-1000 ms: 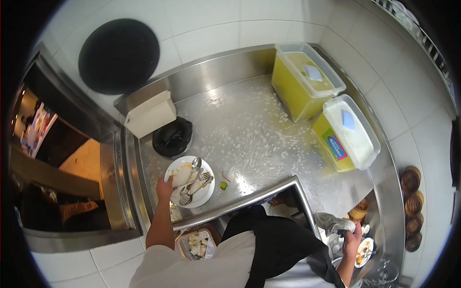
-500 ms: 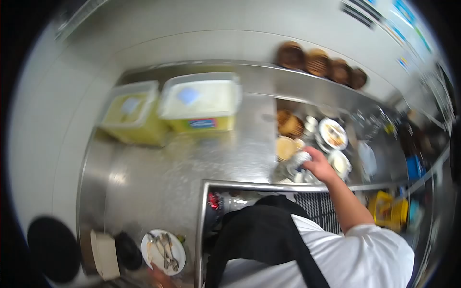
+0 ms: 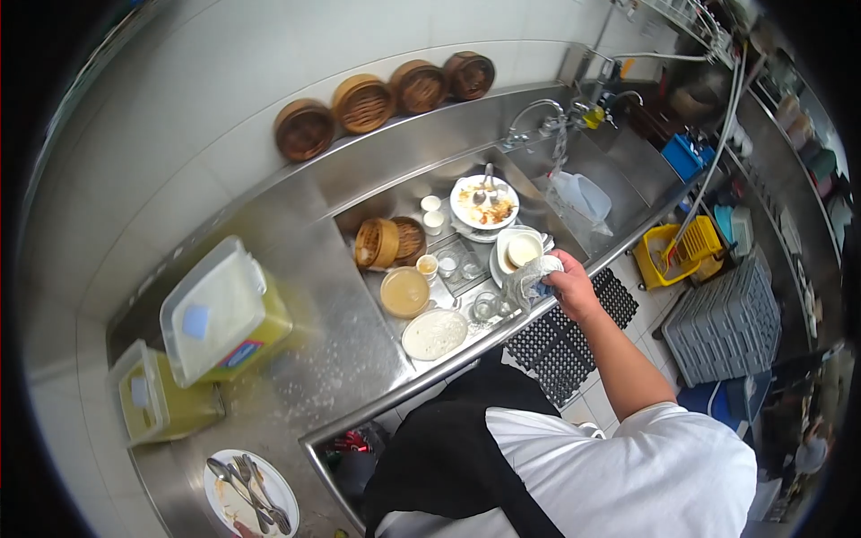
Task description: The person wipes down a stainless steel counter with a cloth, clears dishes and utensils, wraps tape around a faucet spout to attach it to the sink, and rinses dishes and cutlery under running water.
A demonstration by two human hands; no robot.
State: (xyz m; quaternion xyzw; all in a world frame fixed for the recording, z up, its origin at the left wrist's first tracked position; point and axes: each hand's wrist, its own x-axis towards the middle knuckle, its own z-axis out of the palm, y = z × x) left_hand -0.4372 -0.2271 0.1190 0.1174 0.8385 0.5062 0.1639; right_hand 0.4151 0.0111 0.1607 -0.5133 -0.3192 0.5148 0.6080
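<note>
My right hand is closed on a grey-white cloth over the front edge of the sink, beside stacked bowls. Near the bottom left, a white plate with food residue carries several spoons and forks. Only a bit of skin shows at this plate's lower rim, so my left hand is almost wholly out of frame. Inside the sink are a food-stained plate, small white cups, bamboo steamers, a tan round dish and a pale oval dish.
Two lidded tubs of yellow liquid stand on the steel counter. Four round steamers lean on the wall. A second basin holds a plastic jug under running water. Grey crates and a yellow bucket stand right.
The view has swung right, from the counter to the sinks. My right hand still holds the cloth, now by the sink's front edge. The plate with cutlery has shifted to the lower left of view.
</note>
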